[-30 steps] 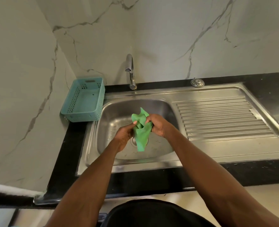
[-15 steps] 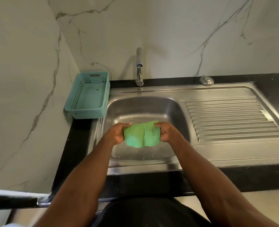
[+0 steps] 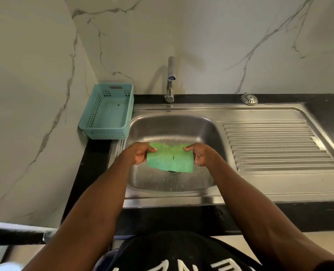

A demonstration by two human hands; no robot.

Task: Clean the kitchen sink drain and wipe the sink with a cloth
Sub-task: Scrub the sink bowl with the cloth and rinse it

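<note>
Left hand (image 3: 140, 154) and right hand (image 3: 200, 155) grip opposite edges of green cloth (image 3: 170, 157), stretched flat above sink (image 3: 207, 132) drain (image 3: 173, 172).

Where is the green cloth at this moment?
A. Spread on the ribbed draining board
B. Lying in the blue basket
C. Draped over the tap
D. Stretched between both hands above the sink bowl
D: the left hand and right hand pinch opposite edges of the cloth, spread above the sink.

Counts: 2 hands (left hand (image 3: 140, 153), right hand (image 3: 200, 154)), 1 green cloth (image 3: 170, 157), 1 sink (image 3: 172, 130), 1 tap (image 3: 170, 79), 1 blue basket (image 3: 108, 112), 1 strainer cap (image 3: 249, 99).
</note>
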